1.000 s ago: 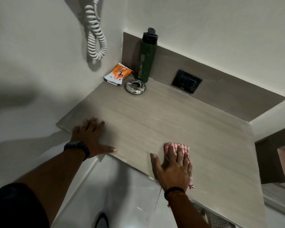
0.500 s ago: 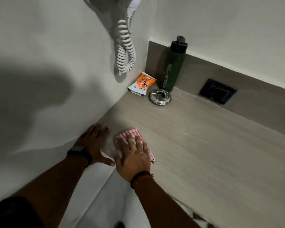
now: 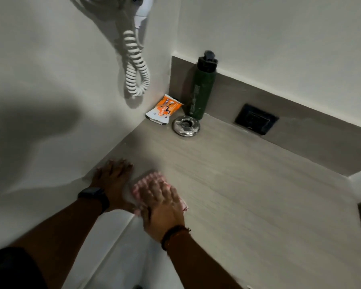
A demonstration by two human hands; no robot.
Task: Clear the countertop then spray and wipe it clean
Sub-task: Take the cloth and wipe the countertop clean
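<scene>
A grey wood-grain countertop (image 3: 248, 184) fills the corner of the room. My right hand (image 3: 163, 209) lies flat on a pink checked cloth (image 3: 152, 179) at the counter's front-left edge, pressing it down; the hand is blurred. Just left of it, my left hand (image 3: 113, 178), with a dark watch on the wrist, rests flat on the counter's left corner with fingers spread. In the far corner stand a dark green bottle (image 3: 200, 90), a round metal ashtray (image 3: 186, 127) and an orange and white packet (image 3: 164, 110) leaning on the wall.
A white coiled cord (image 3: 136, 67) hangs from a wall-mounted hair dryer on the left wall above the packet. A black wall socket (image 3: 255, 119) sits in the grey backsplash. White walls bound the counter at left and back.
My right hand slid the cloth from the middle of the front edge leftward to beside my left hand, and has since stayed there. My left hand stayed on the corner. The view turned left.
</scene>
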